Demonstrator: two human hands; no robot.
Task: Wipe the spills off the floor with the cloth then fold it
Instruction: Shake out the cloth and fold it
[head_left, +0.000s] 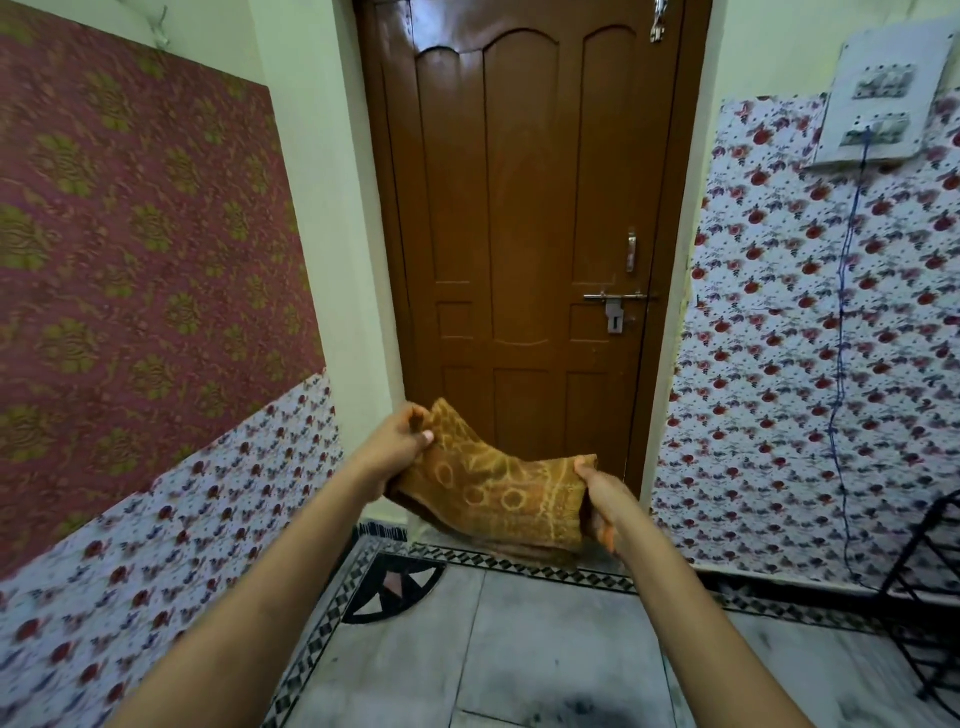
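Note:
An orange-brown patterned cloth (488, 488) hangs in the air between my two hands, in front of the door and above the floor. My left hand (400, 441) pinches its upper left corner, held higher. My right hand (605, 501) grips its right edge, lower down. The cloth looks doubled over, with its lower fold sagging toward the floor. The grey tiled floor (519, 649) lies below, with a dark smudge (576, 709) near the bottom edge of the view.
A shut brown wooden door (524, 218) stands straight ahead. Floral-papered walls close in on the left (156, 519) and right (779, 364). A black metal rack (930, 597) stands at the right edge. A blue cable (841, 338) hangs from a wall switchboard (883, 98).

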